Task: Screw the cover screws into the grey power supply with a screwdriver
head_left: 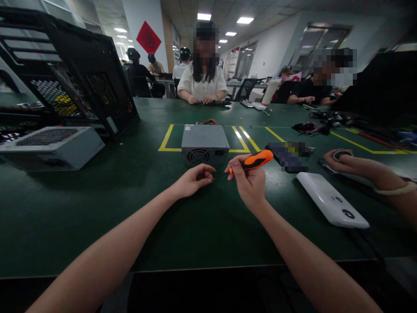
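My right hand (249, 180) grips a screwdriver (259, 160) with an orange and black handle, its thin shaft pointing left. Close to the shaft's tip, my left hand (197, 179) has thumb and fingers pinched together. Whatever lies between those fingertips is too small to make out. Just beyond both hands sits a grey computer power supply (205, 138), its fan grille and socket facing me and coloured wires rising behind it. It rests partly within a yellow tape outline (166, 138) on the green table (163, 234).
On the left stand a second power supply (54, 145) and an open black computer case (107, 82). At right lie a white power bank-like device (332, 200), a dark phone (285, 156) and cables (311, 127). A co-worker's hand (355, 167) reaches in there; another person (202, 78) sits opposite.
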Motion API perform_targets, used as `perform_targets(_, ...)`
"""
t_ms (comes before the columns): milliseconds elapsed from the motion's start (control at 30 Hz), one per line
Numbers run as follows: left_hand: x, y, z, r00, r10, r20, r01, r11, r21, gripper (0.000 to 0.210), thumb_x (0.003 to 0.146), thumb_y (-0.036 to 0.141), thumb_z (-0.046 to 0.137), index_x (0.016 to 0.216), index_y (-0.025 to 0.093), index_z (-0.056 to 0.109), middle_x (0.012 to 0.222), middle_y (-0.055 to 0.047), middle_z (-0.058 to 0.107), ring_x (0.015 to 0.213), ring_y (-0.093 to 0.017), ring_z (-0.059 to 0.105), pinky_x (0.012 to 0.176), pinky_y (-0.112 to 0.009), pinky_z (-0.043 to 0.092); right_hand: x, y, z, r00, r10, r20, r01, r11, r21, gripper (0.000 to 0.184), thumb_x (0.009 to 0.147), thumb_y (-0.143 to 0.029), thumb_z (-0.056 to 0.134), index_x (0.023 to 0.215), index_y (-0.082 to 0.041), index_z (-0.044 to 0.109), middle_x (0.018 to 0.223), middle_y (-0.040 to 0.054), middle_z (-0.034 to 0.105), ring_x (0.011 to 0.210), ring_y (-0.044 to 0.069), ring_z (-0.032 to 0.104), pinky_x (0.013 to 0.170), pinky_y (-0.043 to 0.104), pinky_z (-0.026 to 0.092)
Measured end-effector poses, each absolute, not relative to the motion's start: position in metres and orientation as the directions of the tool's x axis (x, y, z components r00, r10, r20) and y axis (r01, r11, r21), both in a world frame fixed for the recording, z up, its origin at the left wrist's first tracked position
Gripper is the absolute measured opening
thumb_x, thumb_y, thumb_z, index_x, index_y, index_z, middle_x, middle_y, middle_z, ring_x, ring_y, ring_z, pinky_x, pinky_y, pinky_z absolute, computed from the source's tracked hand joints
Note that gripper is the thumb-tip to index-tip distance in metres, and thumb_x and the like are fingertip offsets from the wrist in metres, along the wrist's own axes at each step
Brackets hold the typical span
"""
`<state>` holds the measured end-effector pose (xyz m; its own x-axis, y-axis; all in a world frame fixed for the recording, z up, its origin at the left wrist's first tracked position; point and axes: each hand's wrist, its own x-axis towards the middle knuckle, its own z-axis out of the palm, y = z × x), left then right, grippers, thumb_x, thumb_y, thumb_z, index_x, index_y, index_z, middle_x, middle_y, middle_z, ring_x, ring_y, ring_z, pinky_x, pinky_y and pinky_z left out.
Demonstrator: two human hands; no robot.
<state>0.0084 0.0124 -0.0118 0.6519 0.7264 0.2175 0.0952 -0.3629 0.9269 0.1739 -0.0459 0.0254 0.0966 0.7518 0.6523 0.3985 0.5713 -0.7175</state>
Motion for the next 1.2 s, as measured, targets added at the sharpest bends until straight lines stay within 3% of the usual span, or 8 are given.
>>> perform_targets(633,0.0076,0.0130,-0.0086,0.666,0.717,0.206,0.047,-0.316,0.948,0.025,0.076,0.013,0.052,0.101,0.014,0.049,0.081,0.000,0.051,0.076,-0.009,0.050,0.075,-0.027,0.040,0.1748,-0.0450,0.0263,0.088,0.765,0.638,0.331,0.582,-0.743,0.017,0.081,-0.033,0.050,0.076,-0.017,0.053,0.061,-0.0027,0.055,0.047,0.007,0.051,0.046,0.022,0.042)
perform_targets(867,0.0068,0.0090,-0.0070,0.682,0.708,0.183,0.048,-0.293,0.955,0.024,0.076,0.015,0.053,0.099,0.014,0.051,0.081,0.000,0.052,0.076,-0.009,0.050,0.075,-0.027,0.041,0.1766,-0.0418,0.0233,0.170,0.789,0.591,0.333,0.518,-0.788,0.021,0.078,-0.036,0.054,0.071,-0.017,0.053,0.047,-0.0055,0.049,0.041,0.006,0.047,0.042,0.020,0.038)
perform_targets(1200,0.0035,0.0171,-0.0128,0.590,0.778,0.217,0.133,-0.358,0.924,0.027,0.079,0.025,0.052,0.105,0.016,0.053,0.097,-0.005,0.059,0.092,-0.014,0.054,0.086,-0.034,0.041,0.1763,-0.0430,0.0227,0.205,0.764,0.612,0.295,0.548,-0.783,0.020,0.078,-0.036,0.054,0.071,-0.017,0.054,0.049,-0.0046,0.052,0.042,0.006,0.049,0.042,0.020,0.037)
